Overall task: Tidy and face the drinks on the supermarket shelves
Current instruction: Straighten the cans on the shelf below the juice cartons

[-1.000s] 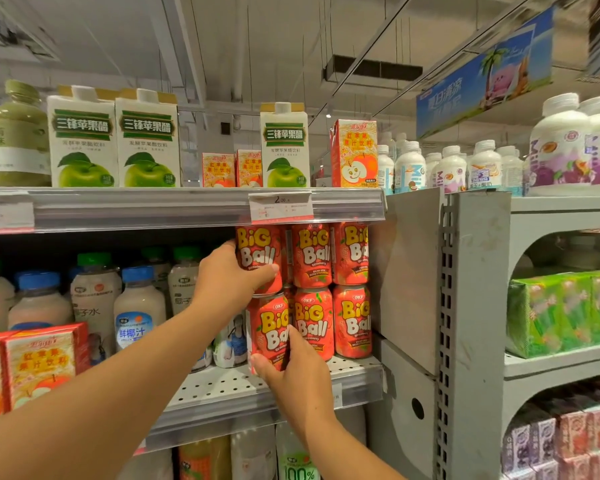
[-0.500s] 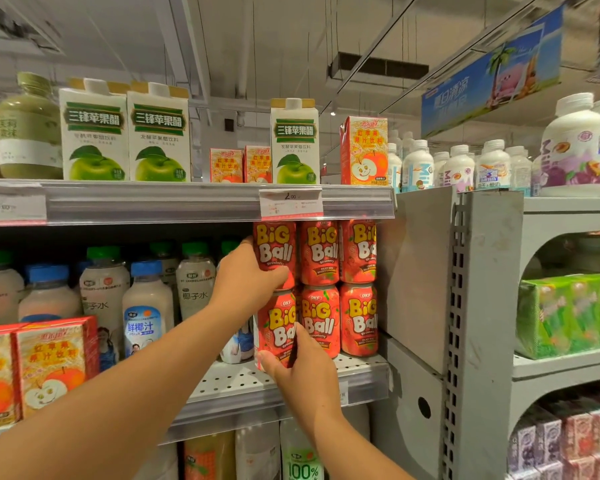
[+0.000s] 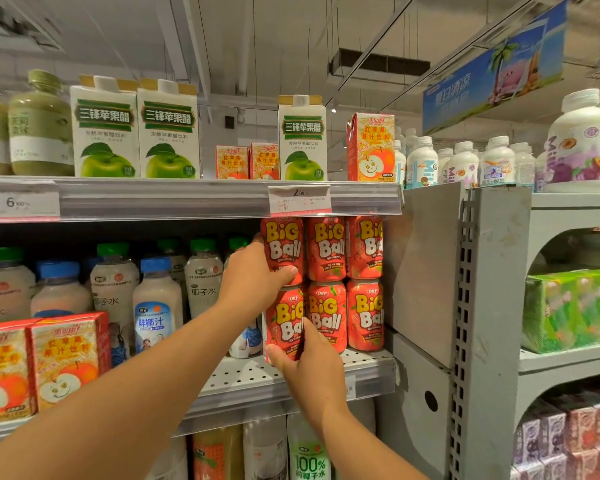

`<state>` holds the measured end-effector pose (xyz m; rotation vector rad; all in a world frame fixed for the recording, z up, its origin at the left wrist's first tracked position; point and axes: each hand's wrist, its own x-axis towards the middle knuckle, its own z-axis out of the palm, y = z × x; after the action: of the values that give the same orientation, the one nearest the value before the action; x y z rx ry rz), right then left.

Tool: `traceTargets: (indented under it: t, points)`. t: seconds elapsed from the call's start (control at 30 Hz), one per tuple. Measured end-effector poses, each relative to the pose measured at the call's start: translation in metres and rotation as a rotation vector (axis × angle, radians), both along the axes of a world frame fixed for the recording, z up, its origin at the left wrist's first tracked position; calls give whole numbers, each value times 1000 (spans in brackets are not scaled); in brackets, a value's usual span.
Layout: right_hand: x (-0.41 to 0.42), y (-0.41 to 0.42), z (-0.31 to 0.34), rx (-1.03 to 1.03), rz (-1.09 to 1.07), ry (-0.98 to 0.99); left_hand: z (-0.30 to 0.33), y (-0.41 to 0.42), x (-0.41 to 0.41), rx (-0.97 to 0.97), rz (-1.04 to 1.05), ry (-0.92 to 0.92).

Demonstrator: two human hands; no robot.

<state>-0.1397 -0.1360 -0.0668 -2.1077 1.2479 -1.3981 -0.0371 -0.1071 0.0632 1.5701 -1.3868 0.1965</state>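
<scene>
Red "Big Ball" strawberry cans stand two high in three columns at the right end of the middle shelf [image 3: 243,375]. My left hand [image 3: 253,282] grips the upper left can [image 3: 283,245], thumb across its front. My right hand [image 3: 309,368] holds the lower left can [image 3: 284,323] near its base, thumb on the left and fingers on the right. Both labels face outward. The neighbouring cans [image 3: 326,282] to the right stand upright and aligned.
Coconut drink bottles [image 3: 156,306] with blue and green caps fill the shelf left of the cans. Apple juice cartons [image 3: 59,358] sit at front left. The top shelf [image 3: 187,197] carries apple vinegar cartons and a price tag [image 3: 300,199]. A grey upright [image 3: 482,306] borders the right.
The two left cans have shifted slightly right, closer to the neighbouring column. Both hands keep their hold on them. The view has panned a little.
</scene>
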Motion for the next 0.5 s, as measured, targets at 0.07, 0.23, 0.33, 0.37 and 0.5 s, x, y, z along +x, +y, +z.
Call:
traceTargets:
  t: [0.07, 0.23, 0.33, 0.37, 0.5]
  points:
    - [2, 0, 0, -5, -14, 1, -2, 2, -1, -13, 3, 11]
    - [3, 0, 0, -12, -26, 10, -7, 1, -3, -20, 2, 36]
    - [3, 1, -2, -19, -33, 12, -7, 2, 1, 0, -26, 32]
    - [3, 0, -3, -23, -37, 14, -7, 2, 2, 9, -37, 34]
    - [3, 1, -3, -30, -41, 10, -8, 4, 5, -21, -52, 25]
